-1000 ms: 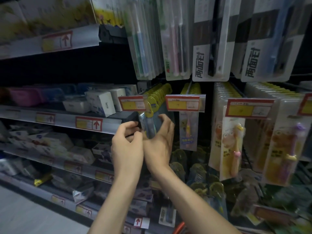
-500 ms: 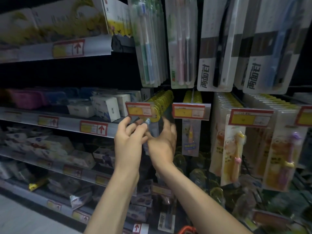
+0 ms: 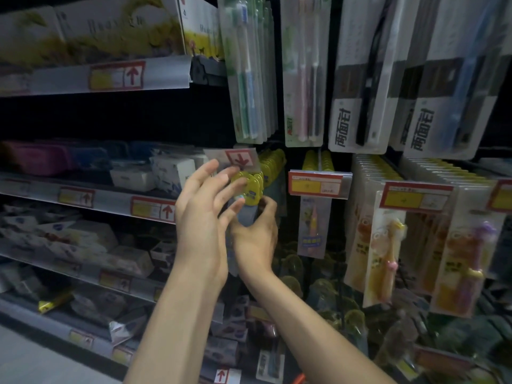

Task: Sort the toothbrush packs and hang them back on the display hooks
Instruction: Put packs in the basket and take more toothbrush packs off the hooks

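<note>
A toothbrush pack with a yellow header (image 3: 250, 187) and a grey-blue body is held up at the front of a display hook, where a row of matching yellow-topped packs (image 3: 273, 164) hangs. My right hand (image 3: 256, 231) grips the pack's body from below, fingers curled round it. My left hand (image 3: 205, 209) is beside it with fingers spread, the fingertips touching the yellow header. The hook's red-and-white price tag (image 3: 239, 159) is flipped upward just above my left fingers. The hook itself is hidden.
A second hook with yellow-topped packs and a price tag (image 3: 318, 185) is to the right, then children's toothbrush packs (image 3: 388, 245). Long adult toothbrush packs (image 3: 252, 79) hang above. Shelves of boxed goods (image 3: 171, 173) run to the left. More packs lie below.
Both hands rose with the pack from below the price tag to the hook's front. The tag has flipped up, and my left fingers have opened out against the header.
</note>
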The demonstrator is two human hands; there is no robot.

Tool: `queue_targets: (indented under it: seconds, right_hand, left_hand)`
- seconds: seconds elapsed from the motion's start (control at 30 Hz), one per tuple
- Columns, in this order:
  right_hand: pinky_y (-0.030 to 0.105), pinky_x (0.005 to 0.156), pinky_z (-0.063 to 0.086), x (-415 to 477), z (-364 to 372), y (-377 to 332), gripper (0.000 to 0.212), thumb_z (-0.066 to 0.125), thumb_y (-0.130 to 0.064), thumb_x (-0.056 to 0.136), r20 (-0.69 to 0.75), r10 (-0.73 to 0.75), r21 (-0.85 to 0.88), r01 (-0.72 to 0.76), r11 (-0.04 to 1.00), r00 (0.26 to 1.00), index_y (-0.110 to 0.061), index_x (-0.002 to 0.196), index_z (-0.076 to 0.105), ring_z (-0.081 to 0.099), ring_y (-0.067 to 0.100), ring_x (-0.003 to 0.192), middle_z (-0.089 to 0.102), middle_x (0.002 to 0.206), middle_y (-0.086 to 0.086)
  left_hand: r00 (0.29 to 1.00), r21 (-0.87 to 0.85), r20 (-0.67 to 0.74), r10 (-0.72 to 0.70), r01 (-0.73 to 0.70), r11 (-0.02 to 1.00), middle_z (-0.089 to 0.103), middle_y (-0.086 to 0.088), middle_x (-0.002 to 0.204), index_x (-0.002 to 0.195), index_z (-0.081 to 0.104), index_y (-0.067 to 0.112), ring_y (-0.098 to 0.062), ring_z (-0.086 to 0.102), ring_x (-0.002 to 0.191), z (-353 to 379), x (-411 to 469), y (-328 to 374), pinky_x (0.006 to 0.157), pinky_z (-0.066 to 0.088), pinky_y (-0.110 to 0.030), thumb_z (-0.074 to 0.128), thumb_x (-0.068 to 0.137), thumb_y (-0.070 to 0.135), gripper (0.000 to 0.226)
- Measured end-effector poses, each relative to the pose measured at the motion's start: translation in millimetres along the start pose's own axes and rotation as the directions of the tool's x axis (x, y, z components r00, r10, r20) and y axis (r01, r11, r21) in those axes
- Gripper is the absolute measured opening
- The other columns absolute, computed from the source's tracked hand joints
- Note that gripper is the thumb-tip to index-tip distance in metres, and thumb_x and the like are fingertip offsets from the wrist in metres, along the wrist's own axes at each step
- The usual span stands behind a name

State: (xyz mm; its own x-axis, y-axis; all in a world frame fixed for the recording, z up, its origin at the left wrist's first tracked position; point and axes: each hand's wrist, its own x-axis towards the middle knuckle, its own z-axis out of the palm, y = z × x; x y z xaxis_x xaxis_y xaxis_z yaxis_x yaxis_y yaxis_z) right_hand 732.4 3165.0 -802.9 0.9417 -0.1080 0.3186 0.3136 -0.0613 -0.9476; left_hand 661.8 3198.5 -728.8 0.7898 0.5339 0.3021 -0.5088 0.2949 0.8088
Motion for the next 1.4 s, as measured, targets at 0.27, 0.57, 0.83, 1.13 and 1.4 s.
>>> queue_targets:
  seconds: [0.27,0.57,0.83,1.13,1.4]
  right_hand:
    - [0.049,0.103,0.05,0,-6,-3,0.065,0.071,-0.04,0.085,0.104,-0.063,-0.078,0.071,0.994,0.993,-0.026,0.14,0.041,0.056,0.021,0.124,0.055,0.131,-0.003]
    - [0.047,0.085,0.058,-10,-18,-9,0.073,0.069,-0.036,0.085,0.172,-0.063,-0.156,0.09,0.984,0.983,-0.026,0.148,0.032,0.069,0.021,0.098,0.068,0.108,-0.004]
    - [0.045,0.087,0.056,-24,-11,-23,0.075,0.069,-0.043,0.089,0.114,-0.11,-0.236,0.134,0.962,0.987,-0.019,0.149,0.032,0.068,0.03,0.109,0.064,0.132,0.005]
    - [0.047,0.074,0.057,-49,-31,-29,0.041,0.07,-0.035,0.081,0.243,-0.09,-0.035,0.101,0.994,0.966,-0.035,0.111,0.042,0.067,0.019,0.082,0.069,0.094,-0.005]
    - [0.03,0.077,0.057,-65,-90,-6,0.03,0.073,-0.017,0.092,0.328,-0.029,0.09,0.0,0.996,0.944,-0.031,0.111,0.055,0.065,0.001,0.08,0.07,0.097,-0.01]
  left_hand:
    - [0.991,0.231,0.046,0.122,-0.13,0.964,0.079,0.006,0.115,0.119,0.071,0.027,-0.009,0.074,0.107,-2,8,3,0.078,0.056,-0.023,0.054,0.104,0.01,0.028]
    - [0.979,0.301,0.067,0.193,-0.204,0.932,0.078,0.008,0.109,0.113,0.074,0.023,0.002,0.071,0.096,-4,10,4,0.07,0.052,-0.011,0.053,0.102,0.003,0.031]
    - [0.956,0.377,0.135,0.262,-0.294,0.878,0.074,0.012,0.106,0.112,0.071,0.02,0.012,0.068,0.096,-5,5,12,0.075,0.051,-0.007,0.05,0.102,-0.004,0.033]
    - [0.95,0.433,0.159,0.27,-0.313,0.845,0.075,0.005,0.12,0.121,0.072,0.015,-0.002,0.067,0.118,-21,4,16,0.094,0.053,-0.016,0.054,0.101,-0.003,0.033]
    - [0.977,0.455,0.166,0.136,-0.198,0.868,0.076,0.005,0.119,0.121,0.072,0.016,-0.004,0.069,0.116,-37,-24,-3,0.097,0.052,-0.019,0.055,0.099,-0.006,0.035]
